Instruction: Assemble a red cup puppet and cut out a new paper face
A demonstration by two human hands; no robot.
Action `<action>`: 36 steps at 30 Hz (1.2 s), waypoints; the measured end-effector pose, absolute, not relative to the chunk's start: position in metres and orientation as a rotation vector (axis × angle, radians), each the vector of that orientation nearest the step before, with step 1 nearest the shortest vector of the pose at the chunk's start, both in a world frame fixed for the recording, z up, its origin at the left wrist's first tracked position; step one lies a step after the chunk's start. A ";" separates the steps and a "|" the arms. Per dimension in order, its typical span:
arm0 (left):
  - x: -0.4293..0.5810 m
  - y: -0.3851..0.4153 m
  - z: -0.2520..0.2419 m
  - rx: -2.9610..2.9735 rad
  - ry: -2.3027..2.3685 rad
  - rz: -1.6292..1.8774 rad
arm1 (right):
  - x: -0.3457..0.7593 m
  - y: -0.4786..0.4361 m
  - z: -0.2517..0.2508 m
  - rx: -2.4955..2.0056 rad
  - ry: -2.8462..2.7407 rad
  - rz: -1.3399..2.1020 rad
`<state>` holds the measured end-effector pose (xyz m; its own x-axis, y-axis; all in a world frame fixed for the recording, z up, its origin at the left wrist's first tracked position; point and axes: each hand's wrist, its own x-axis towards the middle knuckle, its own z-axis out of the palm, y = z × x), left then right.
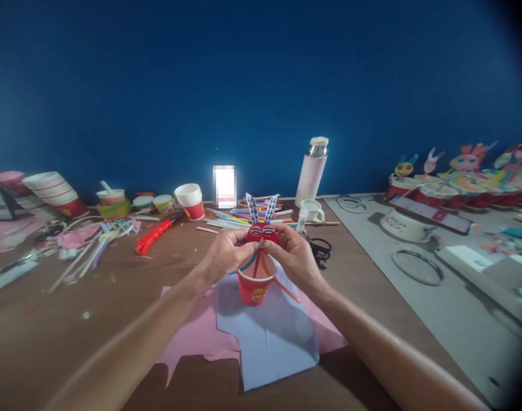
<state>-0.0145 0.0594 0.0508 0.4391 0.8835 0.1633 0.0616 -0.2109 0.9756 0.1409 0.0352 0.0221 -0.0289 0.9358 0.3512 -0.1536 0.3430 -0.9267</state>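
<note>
Between my two hands, above the rim of a red paper cup (255, 290), is a red paper face (262, 232) with drawn eyes and two patterned white ears. My left hand (230, 251) pinches its left lower edge, and my right hand (292, 251) pinches the right one. Both thumbs meet near the bottom of the face. Coloured strips show inside the cup's mouth, and an orange strip (286, 290) sticks out at its right. The cup stands upright on light blue paper (273, 345), which lies over pink paper (199, 337).
Behind my hands lie colourful sticks (227, 218) and a white cup stack (189, 197). A red-handled cutter (153, 236) is left; black scissors (321, 249) are right. A pale thermos (311, 174) and mug (313, 210) stand at the back. Decorated cups (436, 194) line the far right.
</note>
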 end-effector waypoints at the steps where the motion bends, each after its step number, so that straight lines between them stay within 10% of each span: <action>1: -0.015 0.059 0.052 1.589 0.849 0.958 | 0.141 0.035 0.023 -0.801 -1.281 1.065; 36: -0.036 0.063 0.047 1.251 0.523 0.734 | 0.135 -0.006 0.064 -0.761 -1.623 0.699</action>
<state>-0.0357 0.0632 0.0473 0.6680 0.7433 0.0361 -0.2088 0.1407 0.9678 0.1352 -0.0057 0.0636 -0.1350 0.7899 0.5982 0.1084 0.6119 -0.7835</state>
